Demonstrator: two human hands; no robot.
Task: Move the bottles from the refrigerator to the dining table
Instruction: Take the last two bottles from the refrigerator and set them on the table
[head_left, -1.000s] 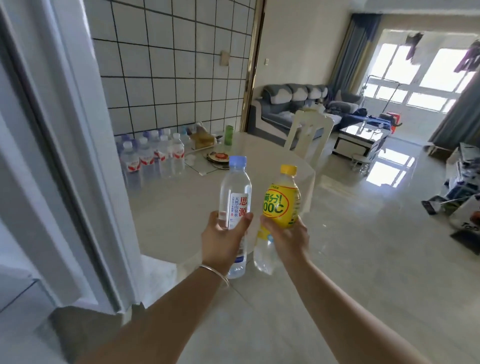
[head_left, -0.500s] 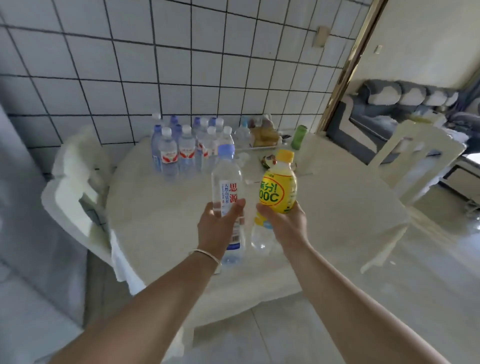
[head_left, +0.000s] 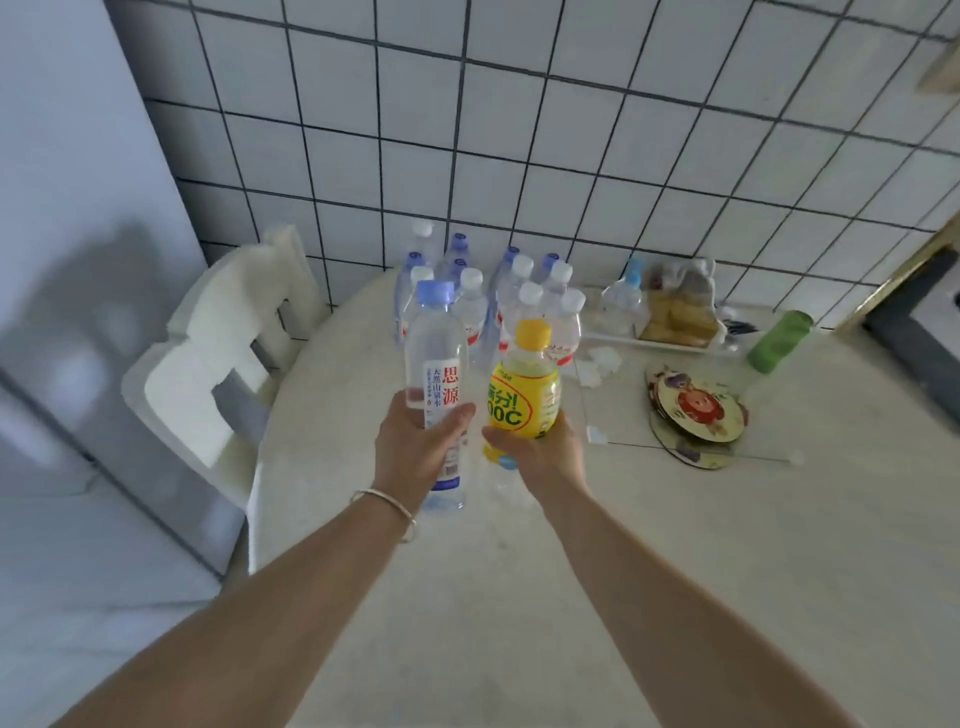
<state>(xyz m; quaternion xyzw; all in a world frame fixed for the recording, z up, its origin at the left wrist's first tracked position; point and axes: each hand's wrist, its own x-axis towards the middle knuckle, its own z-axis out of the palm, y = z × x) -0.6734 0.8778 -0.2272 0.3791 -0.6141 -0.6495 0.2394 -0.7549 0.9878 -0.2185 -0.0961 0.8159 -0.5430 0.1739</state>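
- My left hand (head_left: 415, 447) grips the clear water bottle (head_left: 435, 364), blue cap up, fingers wrapped round its label, at centre frame.
- My right hand (head_left: 535, 449) grips the yellow drink bottle (head_left: 524, 395), fingers curled about its lower half, just beside the first bottle.
- Both bottles are upright and held over the dining table (head_left: 571, 597); neither appears to rest on it yet.
- Done so far, by my judgement: a cluster of bottles (head_left: 511, 301) already stands at the far edge of the table, upper centre, near the tiled wall (head_left: 571, 130).
- Left to do: set this pair down, probably beside that cluster. The refrigerator is not in frame, so I cannot tell how many bottles remain there.
- Also on the table: a green cup (head_left: 779, 340) and round coasters (head_left: 693, 410), right of centre. A white chair (head_left: 218, 364) stands at left.
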